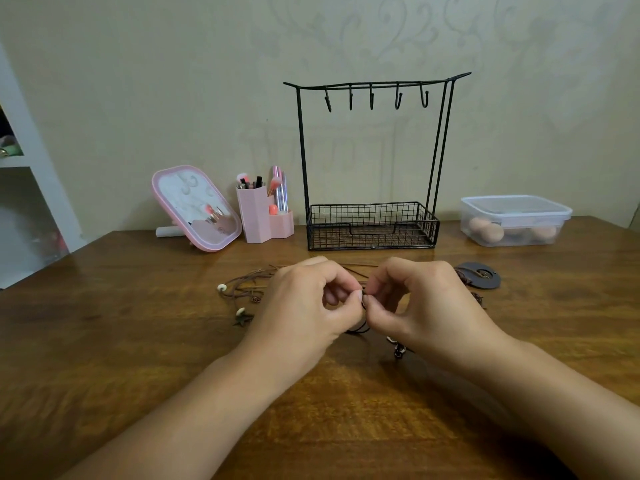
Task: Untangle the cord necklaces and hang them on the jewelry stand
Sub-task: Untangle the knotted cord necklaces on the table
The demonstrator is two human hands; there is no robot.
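A tangle of brown and dark cord necklaces point(247, 289) lies on the wooden table, with small white beads and a star charm at its left end. My left hand point(304, 303) and my right hand point(412, 299) meet over the middle of the tangle, thumbs and forefingers pinching a dark cord between them. A beaded end point(398, 349) shows below my right hand. A dark round pendant point(479, 274) rests to the right. Behind the hands stands the black wire jewelry stand point(372, 161), with several bare hooks on its top bar and a mesh basket at its base.
A pink tilted mirror point(195, 209) and a pink brush holder point(258, 216) stand at the back left. A clear lidded box point(514, 220) with sponges sits back right. A white shelf point(20, 161) is at the far left.
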